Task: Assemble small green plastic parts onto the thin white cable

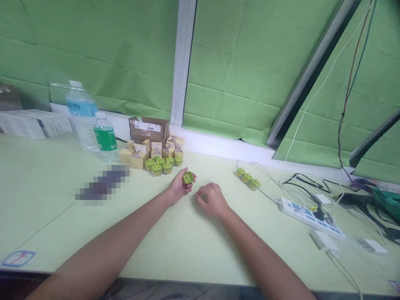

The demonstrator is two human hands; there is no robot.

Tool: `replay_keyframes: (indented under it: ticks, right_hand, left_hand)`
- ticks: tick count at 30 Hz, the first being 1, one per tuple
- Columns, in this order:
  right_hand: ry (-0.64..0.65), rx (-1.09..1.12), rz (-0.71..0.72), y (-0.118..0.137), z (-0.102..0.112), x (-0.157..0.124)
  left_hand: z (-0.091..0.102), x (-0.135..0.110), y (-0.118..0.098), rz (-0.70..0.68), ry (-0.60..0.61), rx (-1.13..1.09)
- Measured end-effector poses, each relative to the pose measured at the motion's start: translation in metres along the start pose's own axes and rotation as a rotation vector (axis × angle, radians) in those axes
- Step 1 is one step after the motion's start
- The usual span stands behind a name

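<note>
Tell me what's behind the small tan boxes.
Behind the small tan boxes stands a brown cardboard carton; they hide its lower part.

Right hand [212, 201] covers part of clear piece [211, 181]; pixelated patch [103, 182] unreadable; white boxes [34, 124] cut off far left.

a pale green table [40, 200] bears water bottles [105, 137]; cardboard boxes [139, 159]; green cubes [156, 169]; a white power strip [309, 217]

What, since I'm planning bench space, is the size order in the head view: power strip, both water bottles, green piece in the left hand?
The tall water bottle and power strip look similar, unsure with nearness; then the green-labelled bottle; smallest, the green piece.
</note>
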State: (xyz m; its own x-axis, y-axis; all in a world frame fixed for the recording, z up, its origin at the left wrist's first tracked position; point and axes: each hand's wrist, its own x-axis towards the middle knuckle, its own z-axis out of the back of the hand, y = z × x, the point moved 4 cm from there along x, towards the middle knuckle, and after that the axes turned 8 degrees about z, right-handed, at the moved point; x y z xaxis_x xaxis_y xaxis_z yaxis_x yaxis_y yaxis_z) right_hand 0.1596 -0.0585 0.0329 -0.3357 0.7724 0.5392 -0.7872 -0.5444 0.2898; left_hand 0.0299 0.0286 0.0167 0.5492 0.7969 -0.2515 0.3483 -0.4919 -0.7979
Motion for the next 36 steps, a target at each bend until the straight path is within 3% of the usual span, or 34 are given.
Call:
replay_keyframes:
  ticks: [4, 7, 11, 15, 18, 21, 29, 32, 36]
  right_hand:
    - [-0.012, -0.018, 0.019, 0.001, 0.0, 0.001]
    - [-0.118, 0.057, -0.041, -0.003, 0.009, 0.003]
    - [-0.278, 0.201, -0.239, -0.015, 0.024, 0.001]
    - [-0.262, 0.375, -0.51, -0.029, 0.025, -0.004]
    - [-0.273, 0.403, -0.615, -0.035, 0.026, -0.005]
    - [-0.278, 0.362, -0.582, -0.033, 0.029, -0.004]
    - [-0.08, 0.128, -0.233, -0.013, 0.023, 0.001]
    - [-0.118, 0.149, -0.259, -0.015, 0.023, 0.0]
    - [-0.283, 0.125, -0.359, -0.024, 0.028, 0.0]
  left_hand:
    - [0.001, 0.0, -0.001, 0.001, 0.03, -0.059]
    - [0.001, 0.0, -0.002, -0.011, 0.037, -0.074]
    - [0.0, 0.0, -0.002, -0.011, 0.048, -0.065]
    - [0.001, 0.001, -0.002, -0.012, 0.043, -0.049]
    - [0.001, 0.001, -0.001, -0.007, 0.049, -0.048]
    - [0.0, 0.0, -0.001, -0.004, 0.048, -0.042]
    - [-0.001, -0.001, -0.001, 0.007, 0.024, -0.034]
    - [-0.001, -0.001, -0.001, 0.01, 0.017, -0.029]
    - [0.0, 0.0, -0.001, 0.006, 0.013, -0.027]
